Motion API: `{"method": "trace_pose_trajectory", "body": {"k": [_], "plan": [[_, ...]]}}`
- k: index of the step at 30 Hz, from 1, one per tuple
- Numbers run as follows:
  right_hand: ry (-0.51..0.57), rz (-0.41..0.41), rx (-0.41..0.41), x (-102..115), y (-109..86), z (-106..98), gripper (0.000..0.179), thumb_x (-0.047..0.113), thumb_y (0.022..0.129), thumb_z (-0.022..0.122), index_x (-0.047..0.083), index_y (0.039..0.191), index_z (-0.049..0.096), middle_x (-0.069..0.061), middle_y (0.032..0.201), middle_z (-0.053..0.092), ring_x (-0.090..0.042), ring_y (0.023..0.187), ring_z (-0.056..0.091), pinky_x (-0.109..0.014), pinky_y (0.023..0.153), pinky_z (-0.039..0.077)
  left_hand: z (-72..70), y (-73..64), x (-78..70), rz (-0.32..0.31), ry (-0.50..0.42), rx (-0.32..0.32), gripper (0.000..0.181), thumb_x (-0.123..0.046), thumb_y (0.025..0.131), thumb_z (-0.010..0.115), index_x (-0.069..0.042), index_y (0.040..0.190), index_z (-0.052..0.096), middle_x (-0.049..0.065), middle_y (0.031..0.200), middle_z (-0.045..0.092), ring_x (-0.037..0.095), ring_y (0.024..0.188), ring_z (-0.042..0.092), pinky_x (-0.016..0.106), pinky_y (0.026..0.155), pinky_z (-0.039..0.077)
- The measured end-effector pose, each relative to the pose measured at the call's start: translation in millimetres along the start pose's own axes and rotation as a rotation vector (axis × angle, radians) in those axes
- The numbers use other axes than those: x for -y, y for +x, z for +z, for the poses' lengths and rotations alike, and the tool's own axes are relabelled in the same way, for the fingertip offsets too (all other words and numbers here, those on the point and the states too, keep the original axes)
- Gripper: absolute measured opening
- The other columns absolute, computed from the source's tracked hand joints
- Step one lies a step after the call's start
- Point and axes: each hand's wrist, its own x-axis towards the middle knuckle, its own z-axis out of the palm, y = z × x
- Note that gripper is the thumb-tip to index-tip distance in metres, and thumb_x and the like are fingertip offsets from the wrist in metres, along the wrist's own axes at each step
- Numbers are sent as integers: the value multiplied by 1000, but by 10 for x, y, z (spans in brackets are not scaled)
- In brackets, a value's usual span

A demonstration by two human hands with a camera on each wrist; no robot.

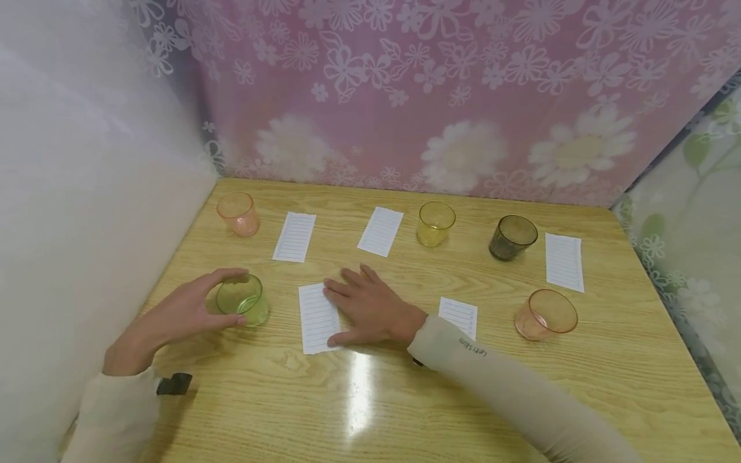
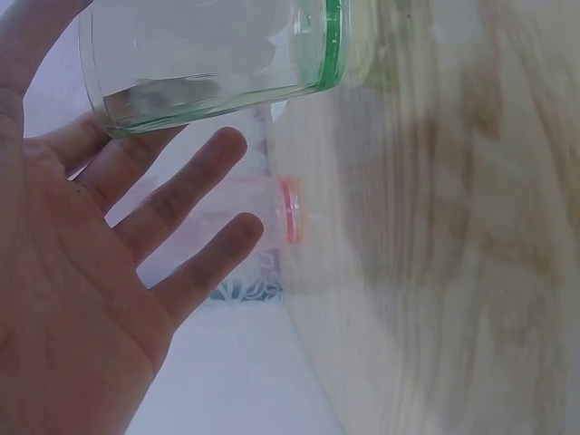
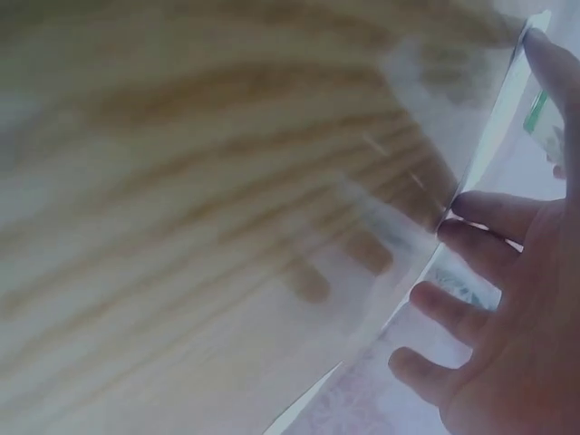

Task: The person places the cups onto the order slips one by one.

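My left hand (image 1: 179, 312) holds a green glass (image 1: 246, 301) at the left of the table, thumb on the near side and index finger on the far side. In the left wrist view the other fingers (image 2: 195, 199) of that hand spread loosely beside the glass (image 2: 217, 63). My right hand (image 1: 370, 305) lies palm down with spread fingers, its thumb and index fingertips on the right part of a lined paper slip (image 1: 317, 321). From the right wrist, the slip appears nearly edge-on as a thin white strip (image 3: 494, 136) under the fingertips.
Along the back stand a pink glass (image 1: 240, 218), a yellow glass (image 1: 435, 226) and a dark grey glass (image 1: 512, 239). Paper slips lie between them (image 1: 294, 238), (image 1: 380, 231) and at the right (image 1: 564, 262). Another slip (image 1: 458, 315) is partly under my right sleeve, near an orange-pink glass (image 1: 544, 315).
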Motion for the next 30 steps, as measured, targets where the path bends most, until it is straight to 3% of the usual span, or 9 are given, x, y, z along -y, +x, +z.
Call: {"method": "trace_pose_trajectory", "body": {"k": [7,19,30], "plan": [[-82,33,-26,111,15,32,106,87,95,55,14,170,40,0,178,37,-32,165,32,-61,136,18,6,88,-133,44,12,8,85,-50,91,88,-16,160,52,12,157,61,46,150,51,70,116,44],[-131,73,-58,291,33,60,102,87,98,48,12,168,44,-3,176,41,-32,163,35,-58,136,20,124,271,-300,124,-8,32,84,-51,90,89,-19,159,54,5,156,63,39,151,53,67,119,45],[-111,119,-43,421,43,66,103,85,100,46,9,169,39,-6,177,39,-33,165,33,-53,138,16,190,382,-429,174,-14,52,89,-55,87,91,-18,159,54,5,157,62,38,151,53,66,119,45]]}}
